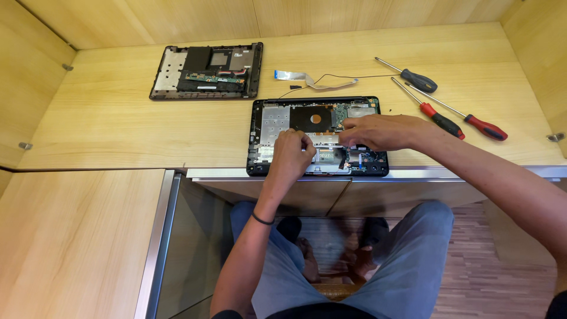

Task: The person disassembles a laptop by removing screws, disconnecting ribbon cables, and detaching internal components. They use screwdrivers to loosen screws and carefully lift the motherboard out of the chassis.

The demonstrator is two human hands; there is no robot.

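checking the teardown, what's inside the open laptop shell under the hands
Inside the open laptop shell: silver metal plate, black panel, green circuit board. Left hand and right hand cover the middle parts.

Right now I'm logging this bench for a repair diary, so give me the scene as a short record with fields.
Surface: wooden table
Work piece: opened laptop base, internals exposed, at the near edge
Left hand: fingers pinched over the base's middle
Right hand: resting on the base, fingers pointing left
Second piece: removed laptop panel, far left
Tools: three screwdrivers, to the right
Loose parts: ribbon cable and thin wire behind the base
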